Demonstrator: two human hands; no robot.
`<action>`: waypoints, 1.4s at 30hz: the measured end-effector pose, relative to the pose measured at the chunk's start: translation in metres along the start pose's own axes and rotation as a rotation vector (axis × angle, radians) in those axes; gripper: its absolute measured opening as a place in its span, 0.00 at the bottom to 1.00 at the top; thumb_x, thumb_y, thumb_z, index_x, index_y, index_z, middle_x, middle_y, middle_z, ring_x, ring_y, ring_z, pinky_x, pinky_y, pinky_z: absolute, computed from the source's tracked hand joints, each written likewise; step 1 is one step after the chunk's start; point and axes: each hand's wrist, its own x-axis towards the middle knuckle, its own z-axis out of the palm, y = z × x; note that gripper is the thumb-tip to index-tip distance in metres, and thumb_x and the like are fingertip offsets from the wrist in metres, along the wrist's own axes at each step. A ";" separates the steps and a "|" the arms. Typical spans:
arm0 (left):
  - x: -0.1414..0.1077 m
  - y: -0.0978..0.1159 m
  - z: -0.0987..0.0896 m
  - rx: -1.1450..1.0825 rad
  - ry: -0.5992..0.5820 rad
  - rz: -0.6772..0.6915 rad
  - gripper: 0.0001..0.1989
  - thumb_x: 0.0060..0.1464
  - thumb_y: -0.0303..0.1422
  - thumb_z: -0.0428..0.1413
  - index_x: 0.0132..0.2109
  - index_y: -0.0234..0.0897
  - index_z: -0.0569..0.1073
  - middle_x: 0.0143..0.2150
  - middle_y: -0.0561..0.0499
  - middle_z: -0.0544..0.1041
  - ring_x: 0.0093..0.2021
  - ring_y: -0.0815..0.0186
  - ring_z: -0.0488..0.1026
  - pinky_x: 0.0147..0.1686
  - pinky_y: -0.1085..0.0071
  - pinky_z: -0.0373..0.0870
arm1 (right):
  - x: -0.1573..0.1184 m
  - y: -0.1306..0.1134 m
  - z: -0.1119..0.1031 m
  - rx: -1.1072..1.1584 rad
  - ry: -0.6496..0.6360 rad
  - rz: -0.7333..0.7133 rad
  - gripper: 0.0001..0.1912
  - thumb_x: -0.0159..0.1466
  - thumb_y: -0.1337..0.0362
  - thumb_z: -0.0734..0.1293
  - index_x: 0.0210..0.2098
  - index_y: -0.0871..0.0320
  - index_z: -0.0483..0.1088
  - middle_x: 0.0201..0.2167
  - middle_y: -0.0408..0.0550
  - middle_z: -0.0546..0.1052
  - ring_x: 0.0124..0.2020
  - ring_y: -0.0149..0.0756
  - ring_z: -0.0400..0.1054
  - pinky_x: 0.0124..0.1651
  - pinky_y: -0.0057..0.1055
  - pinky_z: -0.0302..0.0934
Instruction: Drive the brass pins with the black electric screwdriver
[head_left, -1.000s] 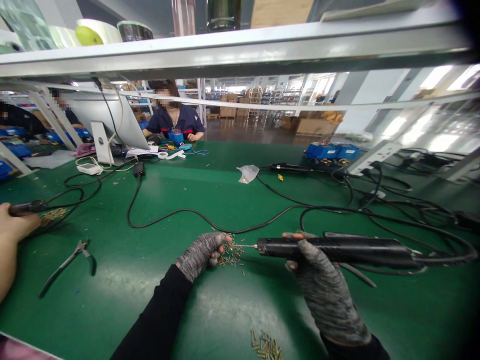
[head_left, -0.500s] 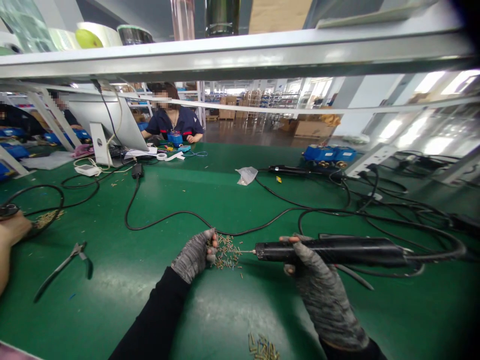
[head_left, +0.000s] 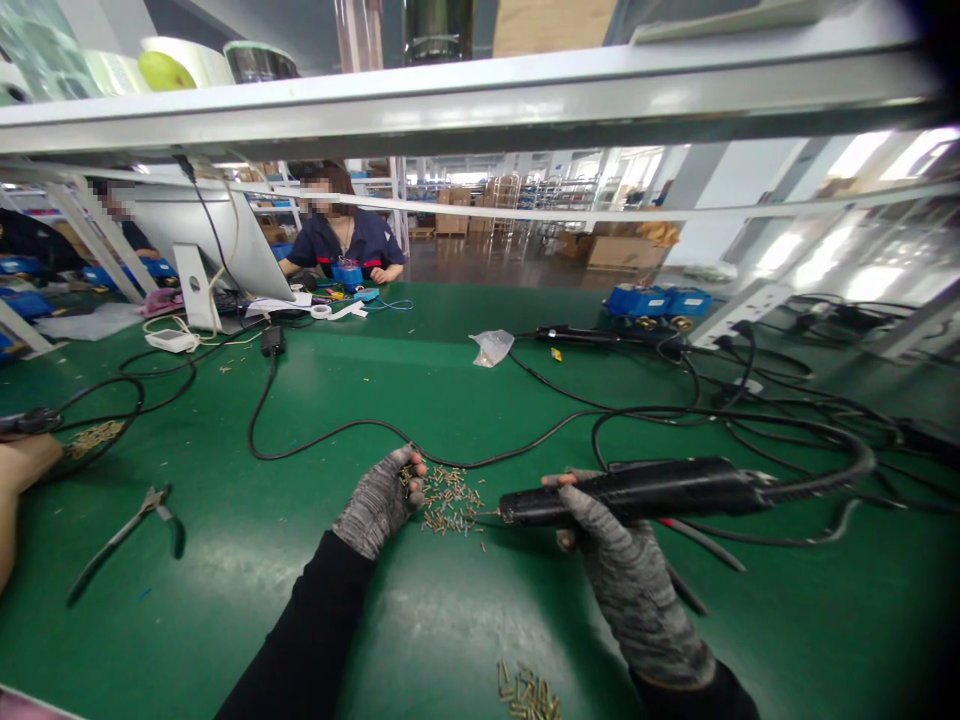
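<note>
My right hand (head_left: 600, 525), in a grey fingerless glove, is wrapped round a black electric screwdriver (head_left: 675, 487). Its thin bit (head_left: 487, 513) points left, at the right side of a loose pile of small brass-coloured screws (head_left: 452, 495) on the green table. Beside that pile's left edge is my left hand (head_left: 384, 498), gloved the same way, its fingers curled over several screws that show between the fingertips. A second heap of screws (head_left: 529, 692) lies at the bottom of the view, nearer my body.
Pliers (head_left: 142, 520) lie on the left, near another person's hand (head_left: 30, 465) on a dark tool. A black cable (head_left: 360, 425) crosses the table. Behind are a plastic bag (head_left: 492, 347), a second screwdriver (head_left: 577, 335) and blue parts (head_left: 637, 300). A shelf (head_left: 450, 95) spans overhead.
My right hand has shifted slightly left with the screwdriver, whose rear end has tipped up. My left hand has moved a little left and turned, showing the screws in its fingers.
</note>
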 end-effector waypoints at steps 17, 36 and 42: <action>-0.007 -0.009 -0.001 0.410 -0.197 -0.010 0.18 0.47 0.39 0.59 0.41 0.29 0.73 0.25 0.56 0.63 0.17 0.82 0.52 0.15 0.83 0.45 | -0.002 -0.013 -0.001 0.281 0.063 0.104 0.15 0.53 0.60 0.73 0.39 0.58 0.73 0.43 0.54 0.73 0.39 0.40 0.66 0.23 0.21 0.62; -0.002 0.021 -0.007 -0.316 0.178 0.099 0.05 0.52 0.22 0.50 0.30 0.32 0.68 0.26 0.51 0.71 0.23 0.74 0.68 0.23 0.77 0.68 | 0.002 -0.014 -0.005 0.338 0.100 0.118 0.16 0.53 0.62 0.74 0.40 0.57 0.72 0.44 0.50 0.72 0.47 0.40 0.64 0.24 0.19 0.64; -0.003 0.036 -0.016 -0.397 0.275 0.231 0.06 0.52 0.24 0.51 0.28 0.33 0.67 0.23 0.53 0.71 0.25 0.72 0.71 0.27 0.75 0.70 | 0.002 -0.012 -0.004 0.317 0.125 0.129 0.18 0.53 0.61 0.74 0.42 0.56 0.72 0.46 0.50 0.72 0.47 0.39 0.65 0.27 0.19 0.66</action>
